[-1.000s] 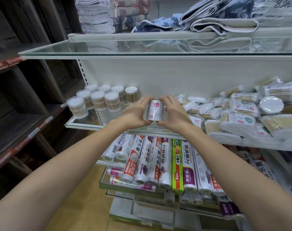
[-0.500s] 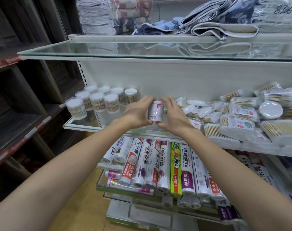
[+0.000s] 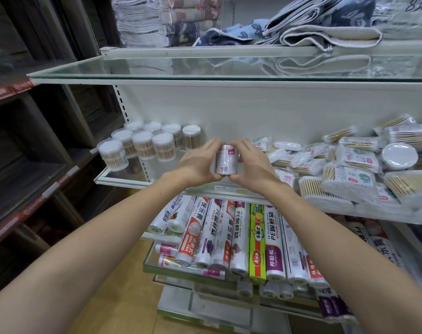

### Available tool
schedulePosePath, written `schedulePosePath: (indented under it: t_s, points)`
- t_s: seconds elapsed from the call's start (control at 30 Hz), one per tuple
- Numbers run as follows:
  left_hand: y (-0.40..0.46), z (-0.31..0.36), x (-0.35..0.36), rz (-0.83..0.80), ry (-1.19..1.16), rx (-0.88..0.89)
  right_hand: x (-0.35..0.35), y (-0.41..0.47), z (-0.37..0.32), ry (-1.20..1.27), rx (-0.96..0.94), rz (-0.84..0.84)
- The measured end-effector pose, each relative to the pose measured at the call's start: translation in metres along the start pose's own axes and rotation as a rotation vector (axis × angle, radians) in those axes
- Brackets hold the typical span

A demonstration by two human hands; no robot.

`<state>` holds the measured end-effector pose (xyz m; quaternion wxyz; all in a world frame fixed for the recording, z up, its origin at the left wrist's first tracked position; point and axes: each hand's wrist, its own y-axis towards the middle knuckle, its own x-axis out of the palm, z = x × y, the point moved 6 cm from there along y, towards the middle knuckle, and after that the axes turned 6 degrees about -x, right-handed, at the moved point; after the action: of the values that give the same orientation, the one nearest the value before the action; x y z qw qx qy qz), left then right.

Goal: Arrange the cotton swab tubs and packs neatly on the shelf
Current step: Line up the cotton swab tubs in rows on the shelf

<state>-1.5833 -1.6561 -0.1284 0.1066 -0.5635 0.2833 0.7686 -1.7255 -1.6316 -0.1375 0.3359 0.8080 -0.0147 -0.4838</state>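
One labelled tub [image 3: 226, 162] is held upright between both hands, above the shelf's front edge [image 3: 123, 180]. Left hand [image 3: 197, 162] and right hand [image 3: 252, 165] are curled round its sides, fingertips nearly meeting over the top. Judged light, rigid plastic w/ smooth, likely slippery wrap; side grip at mid-height is advised, lid probably loose. Approx. 8 clear tubs [image 3: 142, 144] are counted in a cluster left of the left hand. Soft packs [image 3: 349, 177] lie heaped right of the right hand; no. cannot be told exactly.
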Motion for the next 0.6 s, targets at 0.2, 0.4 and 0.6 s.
schedulePosePath:
  t_s: [0.2, 0.4, 0.6]
  points:
    - [0.002, 0.0, -0.005, 0.067, -0.039, -0.014, 0.002, 0.001, -0.001, 0.007, -0.01, 0.016]
    - [0.005, -0.004, -0.003, 0.0, 0.02, -0.05, 0.008, 0.004, 0.001, 0.012, -0.002, -0.057]
    - [0.015, -0.003, -0.001, -0.038, 0.132, -0.075, 0.011, 0.0, 0.006, 0.025, 0.033, -0.066]
